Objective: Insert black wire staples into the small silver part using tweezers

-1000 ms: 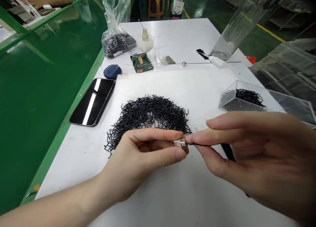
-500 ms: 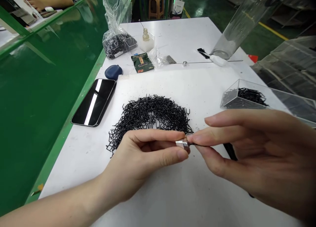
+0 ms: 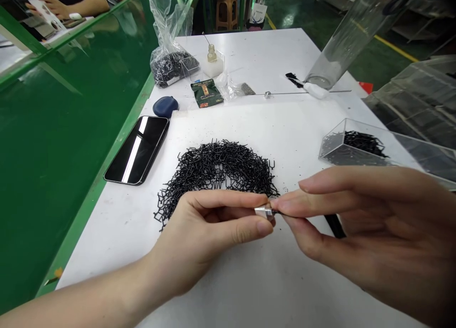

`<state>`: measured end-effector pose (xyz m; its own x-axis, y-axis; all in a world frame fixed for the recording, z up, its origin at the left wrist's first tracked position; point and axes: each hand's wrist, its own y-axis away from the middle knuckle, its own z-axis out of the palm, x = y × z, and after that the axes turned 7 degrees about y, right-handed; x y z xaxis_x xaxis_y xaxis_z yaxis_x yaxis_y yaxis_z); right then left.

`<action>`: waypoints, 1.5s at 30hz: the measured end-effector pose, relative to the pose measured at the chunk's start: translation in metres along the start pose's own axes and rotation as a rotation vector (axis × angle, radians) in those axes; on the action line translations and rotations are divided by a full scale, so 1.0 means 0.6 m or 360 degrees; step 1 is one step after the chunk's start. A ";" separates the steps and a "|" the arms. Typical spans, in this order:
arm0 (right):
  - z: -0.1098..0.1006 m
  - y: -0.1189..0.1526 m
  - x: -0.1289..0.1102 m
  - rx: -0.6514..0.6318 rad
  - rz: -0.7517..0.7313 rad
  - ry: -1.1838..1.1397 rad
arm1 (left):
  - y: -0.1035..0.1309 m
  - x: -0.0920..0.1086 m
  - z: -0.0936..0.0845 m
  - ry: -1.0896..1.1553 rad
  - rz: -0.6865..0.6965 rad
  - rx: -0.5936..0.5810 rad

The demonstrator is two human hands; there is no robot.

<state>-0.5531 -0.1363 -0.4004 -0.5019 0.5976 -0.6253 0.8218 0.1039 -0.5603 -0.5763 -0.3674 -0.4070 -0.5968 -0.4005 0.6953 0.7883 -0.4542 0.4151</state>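
Thumb and fingers of my left hand [image 3: 210, 233] pinch a small silvery metal block [image 3: 264, 211] above the white table [image 3: 228, 290]. From the right, my right hand [image 3: 359, 223] closes its thumb and index finger on a thin dark piece [image 3: 280, 213] at the block's right end. Fingertips hide most of that piece, so its kind does not show. Just beyond my left hand lies an arched heap of small bent black wire pins [image 3: 221, 157]. A longer black object [image 3: 335, 226] is partly visible behind my right hand.
Left of the heap lies a phone [image 3: 137, 149], with a dark blue case [image 3: 166, 106] beyond it. A clear tray of black pins [image 3: 363, 145] stands right. Farther back are a plastic bag [image 3: 171, 69], a small bottle [image 3: 213, 62], a green packet [image 3: 206, 93] and a clear tube [image 3: 342, 47].
The view has shifted slightly, so everything sits a little lower. Both hands keep their pinch on the metal block and the thin dark piece, with hardly any movement.
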 end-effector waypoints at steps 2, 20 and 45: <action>-0.001 0.005 0.004 -0.0032 0.0003 0.0021 | 0.001 0.000 0.000 -0.0010 0.0001 0.0019; 0.003 -0.008 -0.006 -0.0138 0.0016 -0.0145 | 0.003 0.000 0.001 -0.0116 0.0156 0.0017; 0.001 -0.005 0.008 -0.0255 -0.0042 -0.0235 | 0.002 -0.005 -0.001 -0.0106 0.0220 -0.0043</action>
<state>-0.5585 -0.1342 -0.4022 -0.5480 0.4712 -0.6911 0.8344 0.2499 -0.4912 -0.5736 -0.3675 -0.4087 -0.4708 -0.4078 0.7824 0.8575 -0.4201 0.2970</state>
